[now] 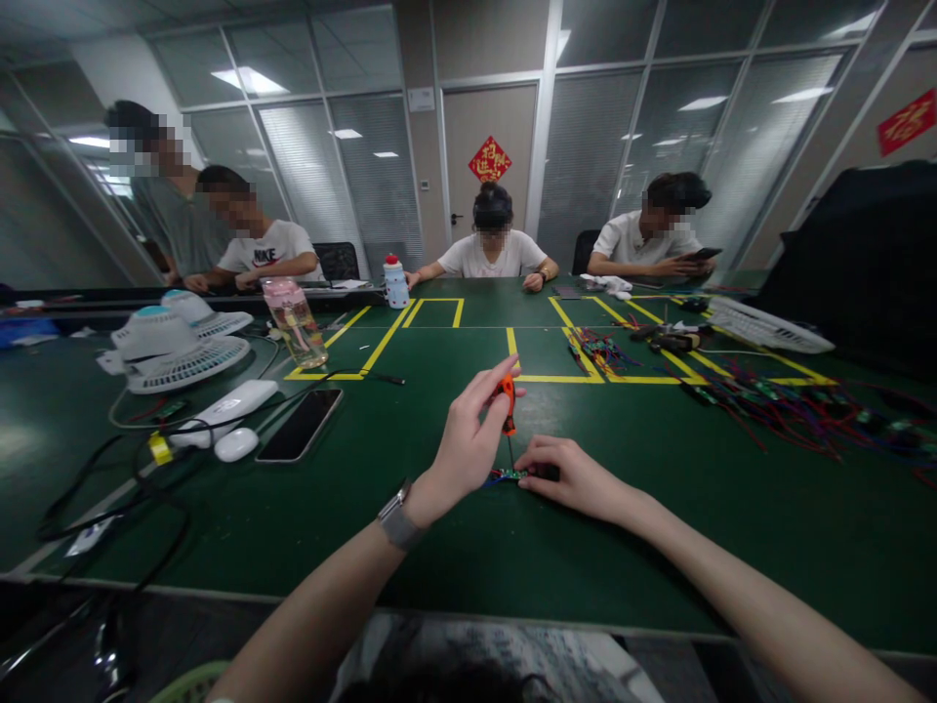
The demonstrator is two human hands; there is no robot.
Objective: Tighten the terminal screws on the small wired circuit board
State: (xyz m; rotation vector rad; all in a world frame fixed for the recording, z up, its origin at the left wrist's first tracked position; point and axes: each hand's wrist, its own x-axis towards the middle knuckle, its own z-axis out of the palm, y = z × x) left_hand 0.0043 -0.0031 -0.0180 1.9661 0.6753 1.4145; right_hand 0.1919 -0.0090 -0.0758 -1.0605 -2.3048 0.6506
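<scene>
My left hand, with a watch on the wrist, is closed around a small orange-handled screwdriver held upright, tip down on a small green circuit board with coloured wires. My right hand lies on the green table with its fingers pressed on the board's right end, holding it down. Both hands meet near the middle of the table, close to me.
A phone, a white mouse, cables and two small white fans lie at the left. A pink-lidded bottle stands beyond. Piles of wired boards spread at the right. Several people sit along the far side.
</scene>
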